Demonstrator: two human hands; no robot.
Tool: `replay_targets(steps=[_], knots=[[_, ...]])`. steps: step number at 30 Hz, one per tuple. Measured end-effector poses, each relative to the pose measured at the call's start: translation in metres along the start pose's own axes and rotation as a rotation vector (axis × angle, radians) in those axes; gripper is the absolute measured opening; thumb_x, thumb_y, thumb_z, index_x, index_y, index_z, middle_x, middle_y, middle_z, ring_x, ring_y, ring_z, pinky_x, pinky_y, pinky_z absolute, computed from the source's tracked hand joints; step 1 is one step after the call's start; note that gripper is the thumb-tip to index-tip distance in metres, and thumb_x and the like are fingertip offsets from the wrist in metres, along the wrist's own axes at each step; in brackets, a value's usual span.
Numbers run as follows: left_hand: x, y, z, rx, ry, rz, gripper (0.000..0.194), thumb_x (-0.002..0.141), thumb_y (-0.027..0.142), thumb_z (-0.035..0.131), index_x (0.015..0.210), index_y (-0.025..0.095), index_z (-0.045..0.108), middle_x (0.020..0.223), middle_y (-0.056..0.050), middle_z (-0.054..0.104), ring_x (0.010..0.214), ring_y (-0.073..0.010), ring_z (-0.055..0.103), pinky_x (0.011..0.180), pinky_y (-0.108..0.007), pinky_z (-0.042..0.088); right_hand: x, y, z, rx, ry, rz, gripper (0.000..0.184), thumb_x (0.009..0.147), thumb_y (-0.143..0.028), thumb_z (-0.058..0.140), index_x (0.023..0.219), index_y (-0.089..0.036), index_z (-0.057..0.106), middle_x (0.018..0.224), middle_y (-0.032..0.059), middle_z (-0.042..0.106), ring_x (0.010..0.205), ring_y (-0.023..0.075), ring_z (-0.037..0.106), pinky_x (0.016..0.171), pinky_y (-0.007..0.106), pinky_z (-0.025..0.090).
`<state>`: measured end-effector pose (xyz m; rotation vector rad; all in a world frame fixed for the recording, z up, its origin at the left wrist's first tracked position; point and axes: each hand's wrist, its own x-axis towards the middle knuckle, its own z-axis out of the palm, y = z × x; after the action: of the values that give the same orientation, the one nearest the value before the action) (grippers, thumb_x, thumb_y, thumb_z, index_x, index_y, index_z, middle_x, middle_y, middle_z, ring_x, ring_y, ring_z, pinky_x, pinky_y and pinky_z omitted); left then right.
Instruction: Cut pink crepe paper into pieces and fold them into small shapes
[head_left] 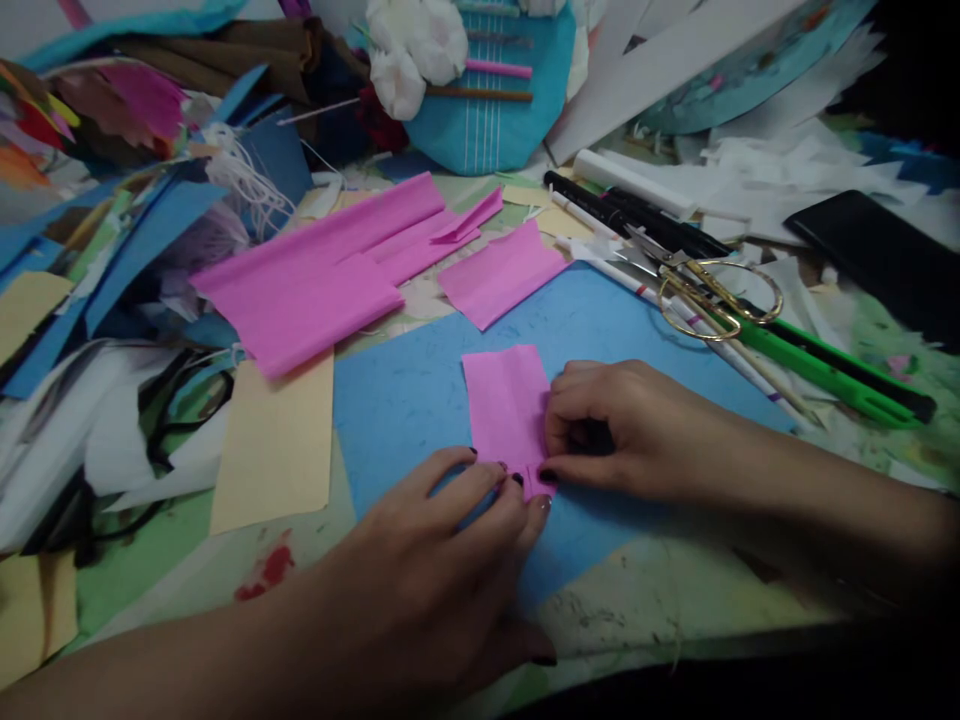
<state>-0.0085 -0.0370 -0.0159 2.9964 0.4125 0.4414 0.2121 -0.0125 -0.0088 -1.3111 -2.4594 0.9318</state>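
A small piece of pink crepe paper (506,400) lies on a blue sheet (397,380) in front of me. My right hand (619,430) has its thumb and fingers curled together at the paper's right edge, near the lower corner. The fingertips of my left hand (457,540) rest on the near edge, which looks creased or folded there; its thumb sits apart, lower down. Beyond them is another pink piece (502,275), partly on the blue sheet. A larger folded pink crepe sheet (307,285) lies to the left of it.
Gold-handled scissors (701,295), a green cutter knife (832,375) and black pens (637,215) lie at right, near a dark flat object (877,255). Tan paper (277,450) lies left of the blue sheet. A turquoise decorated piece (487,120) with white flowers (416,50) stands behind.
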Motion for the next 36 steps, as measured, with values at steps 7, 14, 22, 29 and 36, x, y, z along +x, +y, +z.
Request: replay_targets(steps=[7, 14, 22, 29, 36], knots=[[0.000, 0.001, -0.001, 0.023, -0.005, -0.004, 0.045, 0.089, 0.047, 0.050, 0.111, 0.009, 0.058, 0.098, -0.008, 0.068, 0.097, -0.0255, 0.060, 0.093, -0.044, 0.044, 0.002, -0.002, 0.000, 0.009, 0.007, 0.062, 0.009, 0.071, -0.019, 0.067, 0.064, -0.017, 0.062, 0.065, -0.0005, 0.058, 0.063, 0.0114, 0.049, 0.056, 0.024, 0.033], [0.002, 0.000, -0.004, -0.076, -0.012, -0.068, 0.040, 0.090, 0.043, 0.048, 0.110, 0.011, 0.059, 0.096, -0.008, 0.066, 0.094, -0.0253, 0.058, 0.089, -0.042, 0.044, 0.003, -0.003, 0.000, -0.022, 0.033, 0.140, 0.011, 0.069, -0.023, 0.070, 0.064, -0.018, 0.062, 0.062, -0.0014, 0.057, 0.057, 0.0106, 0.047, 0.052, 0.024, 0.031], [0.003, 0.005, 0.000, -0.053, -0.096, -0.092, 0.068, 0.081, 0.058, 0.052, 0.123, 0.005, 0.053, 0.103, -0.011, 0.065, 0.096, -0.0311, 0.056, 0.093, -0.050, 0.037, 0.000, -0.006, 0.004, -0.118, 0.103, 0.146, 0.016, 0.068, -0.024, 0.071, 0.062, -0.017, 0.058, 0.062, -0.0001, 0.054, 0.059, 0.0122, 0.043, 0.055, 0.026, 0.029], [0.001, 0.009, -0.003, 0.060, -0.178, -0.060, 0.074, 0.084, 0.066, 0.039, 0.127, 0.007, 0.050, 0.113, -0.012, 0.063, 0.104, -0.0304, 0.055, 0.097, -0.048, 0.035, -0.002, 0.010, -0.009, -0.098, 0.137, 0.196, 0.021, 0.071, -0.026, 0.070, 0.061, -0.018, 0.053, 0.058, -0.0023, 0.050, 0.054, 0.0110, 0.041, 0.052, 0.026, 0.027], [-0.009, 0.012, 0.017, 0.130, -0.119, -0.045, 0.072, 0.085, 0.062, 0.039, 0.129, 0.006, 0.047, 0.112, -0.014, 0.061, 0.107, -0.0329, 0.051, 0.099, -0.054, 0.032, -0.004, -0.001, 0.002, -0.129, 0.096, 0.098, 0.023, 0.072, -0.031, 0.072, 0.067, -0.018, 0.054, 0.070, 0.0011, 0.056, 0.075, 0.0182, 0.047, 0.067, 0.031, 0.031]])
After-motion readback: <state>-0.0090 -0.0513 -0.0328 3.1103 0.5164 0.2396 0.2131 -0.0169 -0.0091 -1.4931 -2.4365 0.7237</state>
